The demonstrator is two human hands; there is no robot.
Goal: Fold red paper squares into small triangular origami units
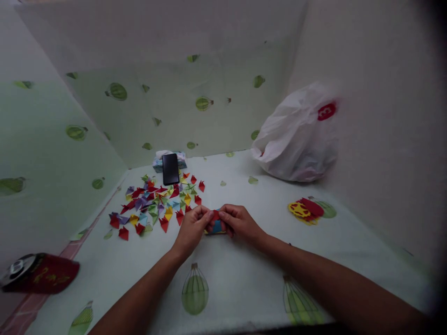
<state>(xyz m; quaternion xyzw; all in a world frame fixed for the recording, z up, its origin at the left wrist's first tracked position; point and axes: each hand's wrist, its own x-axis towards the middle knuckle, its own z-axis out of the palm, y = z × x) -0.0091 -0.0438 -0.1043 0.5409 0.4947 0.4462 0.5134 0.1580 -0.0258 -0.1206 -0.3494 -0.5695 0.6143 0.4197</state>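
Note:
My left hand (pixel 193 227) and my right hand (pixel 239 223) meet over the cloth-covered surface, fingers pinched together on a small folded paper assembly (pixel 215 226) of red, blue and yellow pieces. The piece rests low, near or on the cloth. To the left of my hands lies a scatter of several folded paper triangles (pixel 157 202) in red, yellow, purple, green and blue.
A black phone (pixel 170 169) leans against a tissue pack (pixel 180 159) behind the triangles. A white plastic bag (pixel 299 135) sits at the back right. A red and yellow paper stack (pixel 305 210) lies at right. A dark red tin (pixel 40 273) sits at the left edge.

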